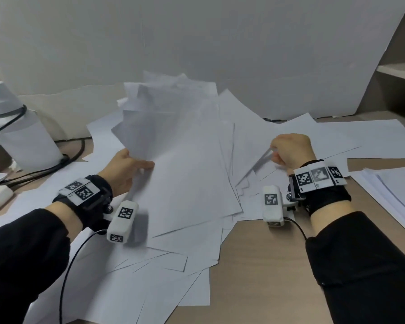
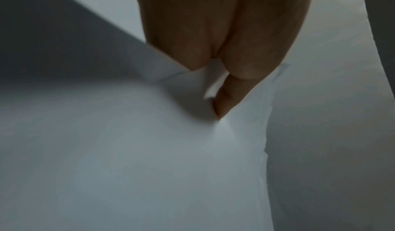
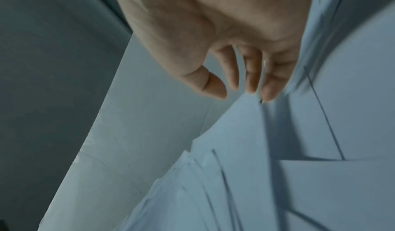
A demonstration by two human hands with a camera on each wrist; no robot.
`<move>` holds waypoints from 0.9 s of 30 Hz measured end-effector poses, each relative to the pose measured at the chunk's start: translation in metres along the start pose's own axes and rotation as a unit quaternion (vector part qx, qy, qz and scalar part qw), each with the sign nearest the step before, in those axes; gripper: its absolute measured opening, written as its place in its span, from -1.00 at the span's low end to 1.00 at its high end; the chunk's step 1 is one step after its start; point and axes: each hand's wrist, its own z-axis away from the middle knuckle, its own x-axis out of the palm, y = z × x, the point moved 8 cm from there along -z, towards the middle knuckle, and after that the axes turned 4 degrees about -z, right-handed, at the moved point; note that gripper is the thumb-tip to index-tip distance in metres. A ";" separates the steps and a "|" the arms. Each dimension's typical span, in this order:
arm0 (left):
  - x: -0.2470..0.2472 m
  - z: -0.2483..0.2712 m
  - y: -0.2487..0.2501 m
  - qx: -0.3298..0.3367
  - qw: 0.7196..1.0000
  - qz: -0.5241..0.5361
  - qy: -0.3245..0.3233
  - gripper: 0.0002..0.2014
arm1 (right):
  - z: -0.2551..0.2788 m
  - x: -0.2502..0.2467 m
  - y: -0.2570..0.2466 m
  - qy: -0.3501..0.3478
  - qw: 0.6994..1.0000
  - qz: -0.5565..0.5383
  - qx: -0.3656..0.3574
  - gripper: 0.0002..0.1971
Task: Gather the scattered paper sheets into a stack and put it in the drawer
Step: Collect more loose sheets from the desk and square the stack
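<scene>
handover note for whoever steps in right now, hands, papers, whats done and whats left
Left hand: grips the left edge of a raised bundle of sheets, thumb on top, fingers hidden under it.
Right hand: over the loose sheets to the right of the bundle, fingers bent down towards a lifted edge; whether it holds a sheet is unclear.
Papers: many more sheets are spread over the wooden desk; a tidier stack lies at the right edge.
Done: part of the pile is gathered in the left hand.
Left: collect the rest, square it into one stack, put it in the drawer, which is not in view.
</scene>
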 end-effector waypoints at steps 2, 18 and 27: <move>-0.010 -0.001 0.002 0.008 1.000 0.028 0.003 -0.56 | 0.000 -0.006 0.003 0.021 0.999 0.012 0.021 -0.86; -0.006 0.004 0.001 0.001 0.992 0.101 -0.070 -0.74 | 0.020 0.018 -0.011 -0.077 0.994 -0.049 -0.063 -0.89; 0.005 0.000 -0.004 -0.040 0.986 0.137 -0.090 -0.71 | 0.017 0.010 -0.022 -0.141 0.986 0.030 -0.085 -0.93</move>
